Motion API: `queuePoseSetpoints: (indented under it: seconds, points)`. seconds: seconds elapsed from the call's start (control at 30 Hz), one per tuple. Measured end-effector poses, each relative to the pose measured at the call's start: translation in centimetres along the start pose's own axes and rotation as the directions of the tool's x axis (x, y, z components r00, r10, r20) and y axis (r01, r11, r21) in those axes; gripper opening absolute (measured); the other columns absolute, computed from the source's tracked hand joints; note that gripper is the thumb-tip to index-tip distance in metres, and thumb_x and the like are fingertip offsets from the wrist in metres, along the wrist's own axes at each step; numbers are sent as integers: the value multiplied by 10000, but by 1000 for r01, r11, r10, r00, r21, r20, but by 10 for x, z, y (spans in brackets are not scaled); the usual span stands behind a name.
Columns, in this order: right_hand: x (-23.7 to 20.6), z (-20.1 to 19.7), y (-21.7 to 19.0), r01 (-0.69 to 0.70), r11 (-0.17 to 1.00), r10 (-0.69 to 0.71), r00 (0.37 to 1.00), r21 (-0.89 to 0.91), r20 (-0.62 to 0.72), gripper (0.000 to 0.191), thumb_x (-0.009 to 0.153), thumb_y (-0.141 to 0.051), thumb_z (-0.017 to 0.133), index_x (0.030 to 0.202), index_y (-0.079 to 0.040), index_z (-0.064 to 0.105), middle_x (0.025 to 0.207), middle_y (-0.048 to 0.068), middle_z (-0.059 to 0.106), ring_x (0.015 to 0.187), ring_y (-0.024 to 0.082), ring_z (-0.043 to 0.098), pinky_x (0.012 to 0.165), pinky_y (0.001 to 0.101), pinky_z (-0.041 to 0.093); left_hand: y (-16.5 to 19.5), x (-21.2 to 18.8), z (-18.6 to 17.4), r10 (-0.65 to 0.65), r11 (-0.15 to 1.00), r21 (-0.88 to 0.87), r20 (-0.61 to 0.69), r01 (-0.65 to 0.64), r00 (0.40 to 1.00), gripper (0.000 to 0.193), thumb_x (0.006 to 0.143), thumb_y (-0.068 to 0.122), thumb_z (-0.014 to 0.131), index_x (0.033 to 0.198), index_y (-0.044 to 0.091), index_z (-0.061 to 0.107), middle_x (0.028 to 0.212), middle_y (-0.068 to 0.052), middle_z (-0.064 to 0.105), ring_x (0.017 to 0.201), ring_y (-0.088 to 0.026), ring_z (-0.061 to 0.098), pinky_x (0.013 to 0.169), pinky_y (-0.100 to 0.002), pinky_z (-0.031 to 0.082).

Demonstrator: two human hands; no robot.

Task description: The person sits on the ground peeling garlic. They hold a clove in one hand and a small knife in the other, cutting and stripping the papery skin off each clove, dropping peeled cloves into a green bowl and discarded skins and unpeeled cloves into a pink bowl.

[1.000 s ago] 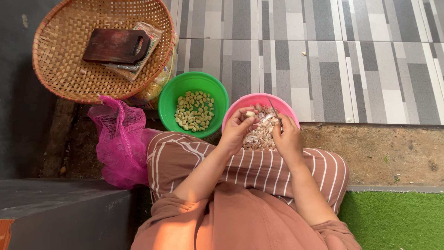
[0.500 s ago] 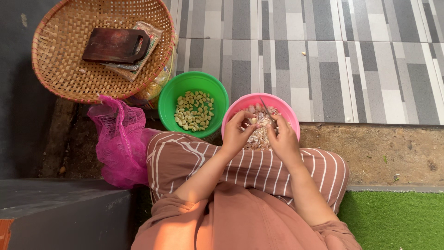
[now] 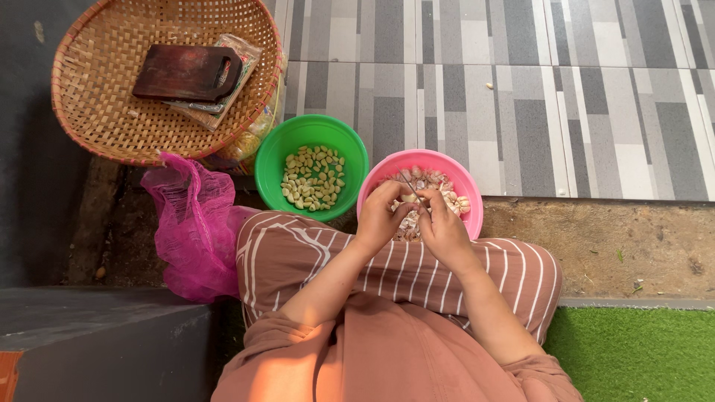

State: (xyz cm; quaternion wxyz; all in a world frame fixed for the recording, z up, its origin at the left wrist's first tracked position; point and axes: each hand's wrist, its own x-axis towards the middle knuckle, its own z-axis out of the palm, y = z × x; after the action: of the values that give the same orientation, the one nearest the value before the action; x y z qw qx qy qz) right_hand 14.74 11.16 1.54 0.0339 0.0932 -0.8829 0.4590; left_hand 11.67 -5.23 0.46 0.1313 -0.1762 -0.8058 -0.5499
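1. A garlic clove, small and pale, sits pinched between the fingertips of both hands, just above the pink bowl.
2. The left hand curls closed around the clove from its side, thumb and forefingers pressed to it.
3. The right hand meets it from the other side, fingers bent and closed on the same clove; the two hands touch at the fingertips.
4. Both forearms rest over the person's lap, on a brown skirt with white stripes.
5. The pink bowl stands on the ground at the knees and holds unpeeled garlic and papery skins.
6. Just beside it, to the left, the green bowl holds peeled cloves, pale yellow-green.
7. A pink mesh bag lies crumpled against the left knee, near the green bowl.
8. Green artificial turf lies at the lower right.
9. Farther off, a round woven basket carries a dark wooden cutting board lying on a flat packet.
10. Beyond the bowls stretches a floor of grey striped tiles.
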Motion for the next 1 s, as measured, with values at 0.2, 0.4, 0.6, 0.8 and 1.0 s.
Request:
queuePoseSetpoints:
  seconds: [0.2, 0.4, 0.6, 0.8, 1.0]
  points:
    - [0, 14, 23, -63, 996, 61, 997, -55, -36, 246, 1025, -104, 510, 1260, -92, 437, 950, 152, 690, 808, 354, 708, 665, 487, 520, -27, -3, 18, -309, 859, -401, 90, 318, 947, 217, 868, 52, 817, 1029, 50, 671, 992, -55, 708, 876, -135, 650, 782, -287, 541]
    - [1, 10, 39, -82, 996, 86, 987, 32, -138, 202, 1032, -104, 495, 1229, -93, 450, 895, 100, 667, 738, 252, 696, 651, 413, 532, -53, -3, 18, -488, 325, -778, 350, 538, 800, 290, 1015, 276, 654, 1219, 78, 601, 1251, -101, 724, 1081, -125, 670, 900, -281, 540]
    - [5, 4, 45, -81, 997, 79, 975, -1, -210, 190, 1035, -99, 507, 1218, -87, 460, 914, 109, 670, 743, 242, 685, 662, 398, 529, -55, -3, 18, -468, 196, -775, 465, 601, 752, 294, 1030, 309, 594, 1230, 95, 584, 1275, -75, 712, 1115, -148, 688, 921, -296, 551]
    - [7, 0, 38, -97, 995, 98, 988, 13, -120, 227, 1060, -95, 486, 1285, -98, 458, 937, 122, 659, 754, 246, 677, 656, 400, 548, -59, -2, 20, -517, 186, -737, 489, 649, 703, 260, 1031, 309, 589, 1199, 111, 601, 1215, -54, 722, 1096, -141, 686, 904, -278, 550]
    - [4, 1, 17, 20, 999, -19, 999, -36, 26, 500, 970, -66, 528, 1449, -123, 398, 1046, 155, 678, 831, 315, 722, 713, 429, 578, -67, -5, 28, -525, 217, -757, 441, 616, 727, 240, 1010, 290, 653, 1159, 109, 603, 1094, -18, 694, 1051, -148, 688, 867, -290, 551]
